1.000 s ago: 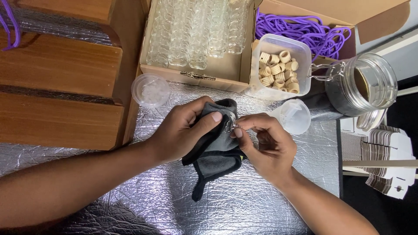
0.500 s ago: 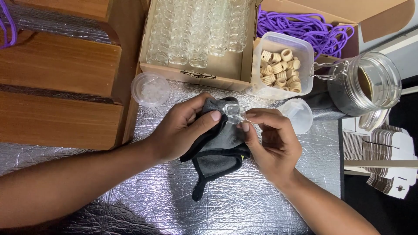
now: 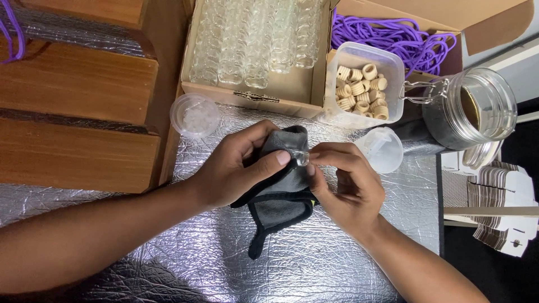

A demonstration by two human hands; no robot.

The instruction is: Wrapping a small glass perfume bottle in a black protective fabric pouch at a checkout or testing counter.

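A small glass vial (image 3: 301, 156) is pinched between the left hand (image 3: 236, 168), wrapped in a grey cloth (image 3: 281, 191), and the right hand (image 3: 348, 188), above the foil-covered bench (image 3: 168, 252), near the cardboard box of vials (image 3: 252, 92).

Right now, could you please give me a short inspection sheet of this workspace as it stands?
Surface: crinkled silver foil sheet over the bench.
Job's things: small clear vial wrapped in a grey cloth.
Clutter: box of glass vials, tub of cork stoppers, clip-top glass jar, two clear plastic cups.
Hands: left hand grips the cloth; right hand pinches the vial.
Cables: purple cord in a cardboard box.
Surroundings: wooden steps at left.
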